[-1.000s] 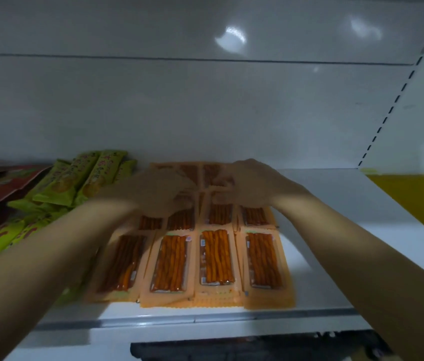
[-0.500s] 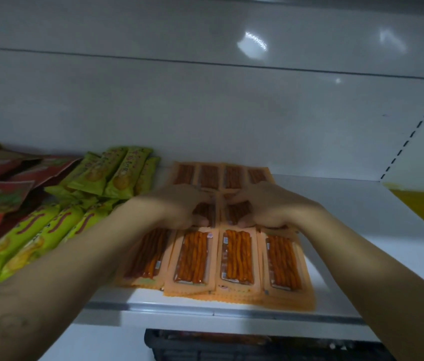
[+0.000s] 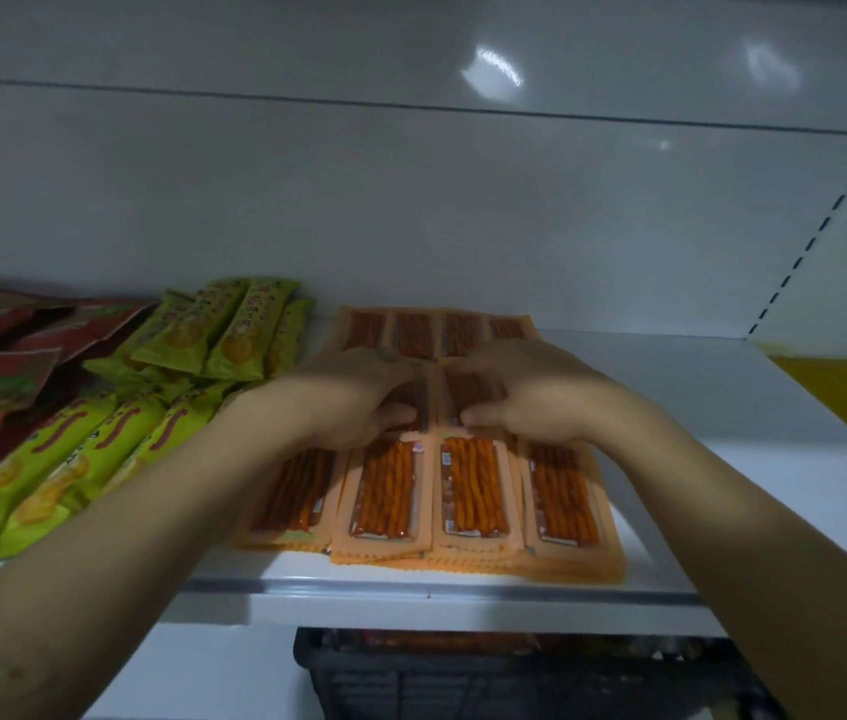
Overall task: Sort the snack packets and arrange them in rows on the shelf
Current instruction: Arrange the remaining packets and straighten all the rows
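Note:
Orange snack packets with reddish sticks lie in three rows on the white shelf (image 3: pixel 733 407). The front row (image 3: pixel 473 491) and the back row (image 3: pixel 413 332) lie flat and uncovered. Over the middle row (image 3: pixel 468 392) sit both my hands, side by side. My left hand (image 3: pixel 353 394) has fingers on a packet's far end and thumb at its near end, gripping it. My right hand (image 3: pixel 535 394) grips the neighbouring packet the same way. Most of the middle row is hidden under my hands.
Green snack packets (image 3: pixel 234 330) lie stacked left of the orange ones, with more green packets (image 3: pixel 73 449) nearer the shelf edge. Red packets (image 3: pixel 5 366) fill the far left. A black basket (image 3: pixel 463 678) stands below the shelf. A yellow panel (image 3: pixel 842 392) is at right.
My hands drew back from the back row onto the middle row, uncovering the back row. They have since stayed there while the view shifted slightly.

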`<state>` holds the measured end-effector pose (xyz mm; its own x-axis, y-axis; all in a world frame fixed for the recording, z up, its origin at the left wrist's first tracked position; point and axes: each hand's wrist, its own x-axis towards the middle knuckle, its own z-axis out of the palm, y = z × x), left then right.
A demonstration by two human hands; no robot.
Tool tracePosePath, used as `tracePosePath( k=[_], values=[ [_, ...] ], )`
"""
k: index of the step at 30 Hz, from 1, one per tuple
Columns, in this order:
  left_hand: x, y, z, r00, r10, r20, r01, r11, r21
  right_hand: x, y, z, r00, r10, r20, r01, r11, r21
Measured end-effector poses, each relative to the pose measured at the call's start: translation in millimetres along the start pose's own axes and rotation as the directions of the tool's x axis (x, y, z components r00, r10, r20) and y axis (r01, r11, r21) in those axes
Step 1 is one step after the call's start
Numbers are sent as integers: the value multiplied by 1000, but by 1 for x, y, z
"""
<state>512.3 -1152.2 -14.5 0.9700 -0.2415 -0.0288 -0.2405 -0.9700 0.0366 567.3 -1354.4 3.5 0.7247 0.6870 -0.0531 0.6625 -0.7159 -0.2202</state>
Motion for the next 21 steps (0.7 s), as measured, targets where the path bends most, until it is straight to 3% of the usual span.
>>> tracePosePath(
  k=[4, 8, 21],
  values=[
    [-36, 17, -3, 990, 50, -134, -55, 998, -32, -33, -24, 7, 997, -72, 16, 73, 997, -36],
    [-71, 34, 7, 994, 32, -107, -39, 997, -63, -59, -36, 21, 993, -74, 96, 82, 993, -86],
    [-109, 57, 44, 986, -57, -158, 43, 995, -92, -89, -48, 45, 1000, -17, 8, 18, 990, -142]
  ],
)
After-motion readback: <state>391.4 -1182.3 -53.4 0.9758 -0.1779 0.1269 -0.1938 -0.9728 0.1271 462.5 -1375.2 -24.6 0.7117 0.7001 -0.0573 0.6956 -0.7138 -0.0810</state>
